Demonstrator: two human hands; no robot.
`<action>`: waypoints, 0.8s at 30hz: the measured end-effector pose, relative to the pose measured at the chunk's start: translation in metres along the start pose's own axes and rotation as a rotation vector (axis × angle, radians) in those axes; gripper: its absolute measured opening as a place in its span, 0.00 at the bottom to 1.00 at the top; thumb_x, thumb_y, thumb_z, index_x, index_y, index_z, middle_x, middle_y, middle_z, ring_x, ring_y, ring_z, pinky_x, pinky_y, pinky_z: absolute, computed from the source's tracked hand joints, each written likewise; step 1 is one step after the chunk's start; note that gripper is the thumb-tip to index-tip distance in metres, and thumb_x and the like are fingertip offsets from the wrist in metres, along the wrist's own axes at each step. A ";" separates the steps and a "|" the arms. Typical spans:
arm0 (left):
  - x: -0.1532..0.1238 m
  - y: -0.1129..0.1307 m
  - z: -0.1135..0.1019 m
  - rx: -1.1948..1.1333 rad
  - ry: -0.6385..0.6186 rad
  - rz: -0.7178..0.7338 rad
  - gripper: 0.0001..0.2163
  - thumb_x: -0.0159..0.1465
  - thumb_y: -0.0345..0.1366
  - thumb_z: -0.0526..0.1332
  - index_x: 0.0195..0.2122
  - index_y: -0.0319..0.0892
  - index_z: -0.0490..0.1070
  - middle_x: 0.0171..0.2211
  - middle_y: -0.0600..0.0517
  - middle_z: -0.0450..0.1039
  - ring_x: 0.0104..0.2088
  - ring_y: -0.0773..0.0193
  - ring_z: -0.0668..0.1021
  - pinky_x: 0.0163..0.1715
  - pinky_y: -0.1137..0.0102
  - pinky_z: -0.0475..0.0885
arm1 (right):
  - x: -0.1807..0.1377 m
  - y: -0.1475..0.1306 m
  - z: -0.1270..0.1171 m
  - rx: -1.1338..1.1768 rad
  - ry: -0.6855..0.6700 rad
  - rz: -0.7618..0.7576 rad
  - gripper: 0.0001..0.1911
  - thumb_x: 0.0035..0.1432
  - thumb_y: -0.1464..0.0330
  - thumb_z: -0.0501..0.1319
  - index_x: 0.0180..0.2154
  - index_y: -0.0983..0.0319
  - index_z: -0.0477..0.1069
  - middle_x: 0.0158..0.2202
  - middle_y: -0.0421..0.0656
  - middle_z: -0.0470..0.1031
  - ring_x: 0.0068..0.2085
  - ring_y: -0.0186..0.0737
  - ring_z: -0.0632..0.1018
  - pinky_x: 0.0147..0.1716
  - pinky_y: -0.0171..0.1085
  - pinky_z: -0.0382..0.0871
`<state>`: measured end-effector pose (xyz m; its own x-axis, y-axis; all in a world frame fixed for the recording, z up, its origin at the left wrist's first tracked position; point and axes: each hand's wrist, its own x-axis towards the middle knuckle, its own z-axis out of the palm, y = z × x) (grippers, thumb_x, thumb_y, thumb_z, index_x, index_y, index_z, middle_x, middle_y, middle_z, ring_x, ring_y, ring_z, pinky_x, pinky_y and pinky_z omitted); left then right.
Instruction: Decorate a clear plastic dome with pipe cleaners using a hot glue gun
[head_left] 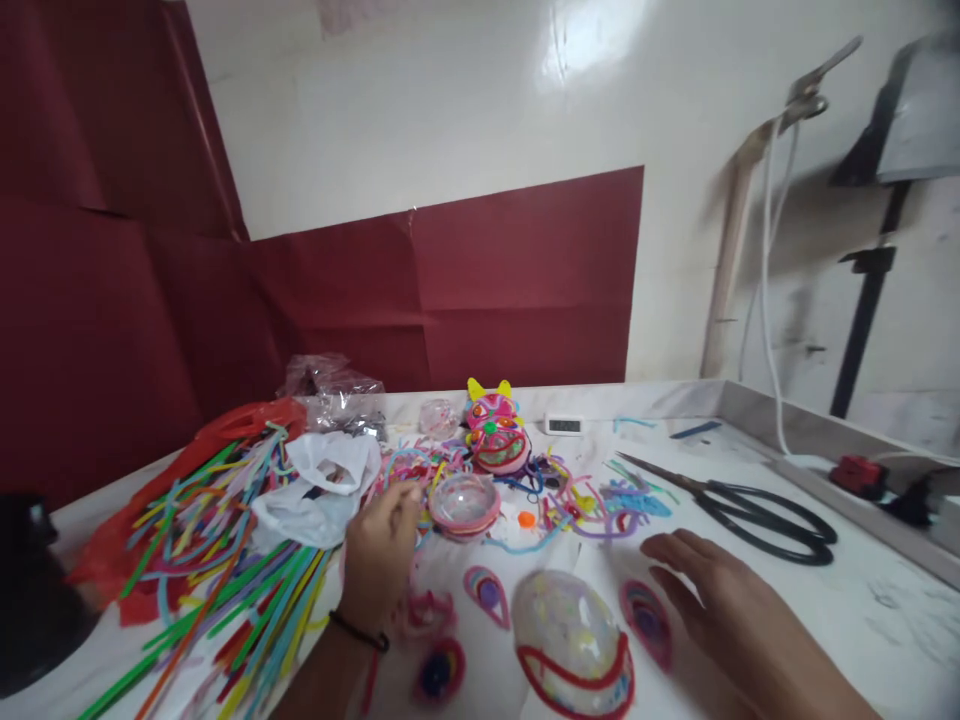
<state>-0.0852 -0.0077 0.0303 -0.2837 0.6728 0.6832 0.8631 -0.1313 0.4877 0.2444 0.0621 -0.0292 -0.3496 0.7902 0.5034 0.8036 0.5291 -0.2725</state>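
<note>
My right hand (709, 590) is open, my left hand (381, 550) I cannot tell; the dome (568, 620) is red-trimmed, eye-shaped pieces (489, 595) lie loose.

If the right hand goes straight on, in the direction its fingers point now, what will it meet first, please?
Probably the purple fuzzy strands just beyond the fingertips of the right hand. Its height above the table is unclear, so it might pass over them.
</note>
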 end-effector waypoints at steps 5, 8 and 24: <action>0.018 -0.018 -0.023 0.056 0.205 -0.147 0.13 0.63 0.41 0.53 0.38 0.41 0.74 0.22 0.54 0.75 0.21 0.63 0.76 0.24 0.73 0.67 | -0.001 0.002 0.000 0.017 0.065 -0.086 0.15 0.59 0.68 0.51 0.39 0.58 0.76 0.39 0.50 0.79 0.37 0.49 0.80 0.35 0.43 0.73; 0.021 -0.029 -0.021 0.083 0.220 -0.132 0.13 0.63 0.39 0.52 0.39 0.41 0.73 0.24 0.53 0.76 0.23 0.62 0.77 0.26 0.72 0.69 | 0.000 0.001 -0.001 0.000 0.096 -0.098 0.13 0.57 0.69 0.53 0.38 0.59 0.76 0.37 0.50 0.78 0.35 0.49 0.79 0.35 0.44 0.72; -0.013 -0.023 0.023 0.022 -0.099 0.456 0.10 0.64 0.33 0.55 0.36 0.43 0.77 0.33 0.49 0.81 0.35 0.62 0.82 0.40 0.72 0.75 | 0.004 -0.037 -0.025 -0.005 0.003 -0.011 0.13 0.59 0.78 0.52 0.33 0.62 0.74 0.33 0.48 0.76 0.35 0.49 0.75 0.35 0.43 0.62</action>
<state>-0.0915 0.0037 -0.0024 0.1672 0.6166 0.7693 0.8993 -0.4152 0.1374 0.2257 0.0383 0.0039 -0.3569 0.7836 0.5085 0.8022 0.5360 -0.2628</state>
